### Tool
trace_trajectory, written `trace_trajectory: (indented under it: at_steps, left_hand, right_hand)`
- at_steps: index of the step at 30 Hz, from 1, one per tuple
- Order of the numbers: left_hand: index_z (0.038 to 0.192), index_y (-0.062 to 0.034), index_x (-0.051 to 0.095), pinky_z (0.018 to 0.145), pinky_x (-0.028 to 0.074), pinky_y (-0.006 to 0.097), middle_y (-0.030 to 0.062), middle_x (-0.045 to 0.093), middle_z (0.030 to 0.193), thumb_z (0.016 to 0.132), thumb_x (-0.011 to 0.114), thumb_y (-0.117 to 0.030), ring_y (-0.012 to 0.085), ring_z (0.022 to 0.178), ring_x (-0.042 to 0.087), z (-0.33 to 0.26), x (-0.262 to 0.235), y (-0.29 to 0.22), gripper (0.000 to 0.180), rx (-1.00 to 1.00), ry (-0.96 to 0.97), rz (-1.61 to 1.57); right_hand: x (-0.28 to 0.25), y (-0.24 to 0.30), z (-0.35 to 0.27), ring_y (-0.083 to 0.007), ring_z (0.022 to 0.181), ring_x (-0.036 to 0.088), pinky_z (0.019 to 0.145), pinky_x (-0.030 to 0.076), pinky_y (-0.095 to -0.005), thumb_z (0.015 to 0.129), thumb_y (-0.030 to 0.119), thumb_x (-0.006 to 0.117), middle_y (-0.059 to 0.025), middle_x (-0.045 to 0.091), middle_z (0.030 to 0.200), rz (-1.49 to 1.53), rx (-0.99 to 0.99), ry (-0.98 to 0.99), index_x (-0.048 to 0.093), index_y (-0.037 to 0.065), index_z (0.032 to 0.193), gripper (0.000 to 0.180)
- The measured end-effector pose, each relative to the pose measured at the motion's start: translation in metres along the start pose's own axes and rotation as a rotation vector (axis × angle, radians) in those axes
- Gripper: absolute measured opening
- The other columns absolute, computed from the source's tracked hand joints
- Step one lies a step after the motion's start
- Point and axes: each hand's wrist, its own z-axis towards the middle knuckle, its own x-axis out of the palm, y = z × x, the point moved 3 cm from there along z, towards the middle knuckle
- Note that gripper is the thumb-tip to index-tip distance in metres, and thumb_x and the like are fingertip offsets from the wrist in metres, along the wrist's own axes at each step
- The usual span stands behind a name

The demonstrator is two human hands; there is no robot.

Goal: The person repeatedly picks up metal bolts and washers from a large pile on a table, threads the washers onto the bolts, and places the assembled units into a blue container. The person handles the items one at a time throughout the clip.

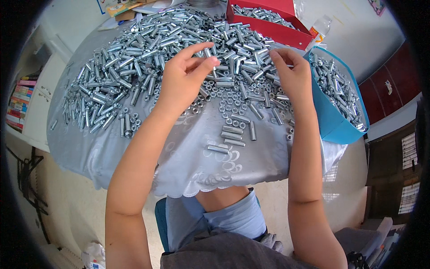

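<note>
A big heap of shiny metal sleeves (148,54) and small hex nuts (228,105) covers a round table under a pale grey cloth (188,157). My left hand (186,78) hovers over the middle of the heap, thumb and forefinger pinching a small metal piece. My right hand (291,74) is curled at the heap's right side, fingers closed around a small metal part, close to a blue bin (333,121). A few sleeves (228,136) lie apart on the cloth near me.
The blue bin at the table's right edge holds several finished metal pieces. A red tray (268,22) with more parts stands at the back, a plastic bottle (320,29) beside it. Papers (123,9) lie at the far left. A shelf of books (18,101) stands left.
</note>
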Motion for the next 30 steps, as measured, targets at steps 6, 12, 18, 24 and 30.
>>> trace_trajectory:
  at_steps: [6,12,18,24,30]
  left_hand:
    - [0.118,-0.0058,0.054,0.063,0.041,0.018,0.0054,0.066,0.090,0.089,0.053,-0.021,0.0036,0.069,0.052,0.002,0.000,0.002,0.032,-0.154,0.021,-0.107]
    - [0.117,-0.0055,0.055,0.061,0.042,0.017,0.0060,0.065,0.088,0.089,0.052,-0.020,0.0033,0.066,0.050,0.000,0.000,-0.002,0.031,-0.228,0.049,-0.183]
    - [0.114,-0.0036,0.056,0.059,0.042,0.017,0.0070,0.066,0.086,0.088,0.055,-0.020,0.0031,0.065,0.050,0.001,-0.001,0.001,0.031,-0.227,0.047,-0.211]
    - [0.115,-0.0039,0.055,0.058,0.041,0.016,0.0063,0.066,0.086,0.088,0.054,-0.019,0.0031,0.064,0.049,0.001,-0.002,0.002,0.031,-0.266,0.008,-0.189]
    - [0.117,-0.0042,0.054,0.056,0.038,0.016,0.0050,0.065,0.088,0.089,0.052,-0.019,0.0032,0.064,0.047,0.001,-0.002,0.002,0.032,-0.281,0.019,-0.158]
  right_hand:
    - [-0.008,-0.027,0.003,-0.0118,0.071,0.056,0.067,0.044,-0.0251,0.080,0.018,0.062,-0.0087,0.063,0.078,-0.215,0.193,0.212,0.063,-0.004,0.090,0.024]
    - [-0.006,-0.016,-0.003,-0.0179,0.070,0.061,0.066,0.047,-0.0288,0.072,0.013,0.065,-0.0130,0.065,0.077,-0.261,0.151,0.428,0.066,-0.001,0.085,0.019]
    - [-0.008,-0.022,-0.009,-0.0229,0.068,0.061,0.064,0.047,-0.0312,0.066,0.014,0.069,-0.0142,0.064,0.074,-0.340,0.178,0.523,0.067,0.001,0.079,0.019]
    - [-0.008,-0.008,-0.014,-0.0251,0.073,0.061,0.068,0.047,-0.0334,0.062,0.021,0.073,-0.0150,0.063,0.078,-0.507,0.183,0.551,0.067,0.002,0.081,0.027]
    - [-0.002,-0.017,-0.015,-0.0178,0.062,0.053,0.059,0.043,-0.0296,0.064,0.016,0.072,-0.0073,0.058,0.068,-0.506,0.107,0.520,0.065,0.001,0.082,0.024]
